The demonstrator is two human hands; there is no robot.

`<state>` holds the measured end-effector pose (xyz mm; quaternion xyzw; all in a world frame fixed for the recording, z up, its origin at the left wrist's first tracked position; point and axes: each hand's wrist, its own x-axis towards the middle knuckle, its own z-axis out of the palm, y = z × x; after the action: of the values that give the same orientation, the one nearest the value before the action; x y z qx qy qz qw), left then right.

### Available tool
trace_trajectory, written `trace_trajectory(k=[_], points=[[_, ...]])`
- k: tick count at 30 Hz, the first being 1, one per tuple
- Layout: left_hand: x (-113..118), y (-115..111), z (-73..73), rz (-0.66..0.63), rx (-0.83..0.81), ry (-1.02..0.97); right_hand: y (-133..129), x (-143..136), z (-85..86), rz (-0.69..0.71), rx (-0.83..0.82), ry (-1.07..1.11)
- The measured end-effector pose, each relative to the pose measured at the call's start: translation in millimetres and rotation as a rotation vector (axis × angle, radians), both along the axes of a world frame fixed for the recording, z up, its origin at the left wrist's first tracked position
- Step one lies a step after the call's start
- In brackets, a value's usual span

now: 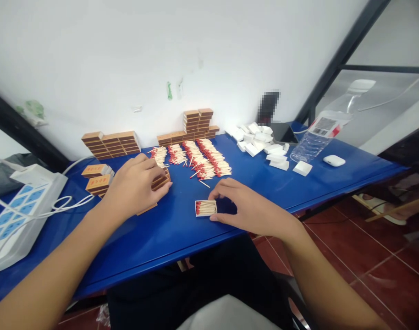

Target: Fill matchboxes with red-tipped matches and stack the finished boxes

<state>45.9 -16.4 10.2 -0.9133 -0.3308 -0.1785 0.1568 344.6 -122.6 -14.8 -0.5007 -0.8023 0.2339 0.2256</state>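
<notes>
My right hand [242, 205] is partly closed, thumb and fingertips holding the right end of a filled tray [205, 208], red-tipped matches inside, on the table [151, 240] directly before me. My left hand [135, 184] is curled over a group of brown-sided boxes [160, 180]; whether it grips one, I cannot tell. Beyond, loose matches [212, 156] lie in rows, with stacked boxes [197, 123] behind them. White trays [252, 141] are heaped to the right, near a plastic bottle [314, 137].
</notes>
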Motion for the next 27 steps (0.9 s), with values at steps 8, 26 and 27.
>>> trace_trajectory(k=[8, 26, 27], points=[[2.9, -6.1, -1.1, -0.040, -0.125, 0.034, 4.8, 7.4, -1.7, -0.040, 0.063, 0.021], [12.3, -20.0, -5.2, -0.160, -0.235, -0.037, 9.0, -0.6, -8.1, -0.113, 0.151, 0.056], [13.9, -21.7, -5.9, -0.170, -0.237, -0.059, 8.4, -2.8, -8.1, -0.113, 0.164, 0.064]])
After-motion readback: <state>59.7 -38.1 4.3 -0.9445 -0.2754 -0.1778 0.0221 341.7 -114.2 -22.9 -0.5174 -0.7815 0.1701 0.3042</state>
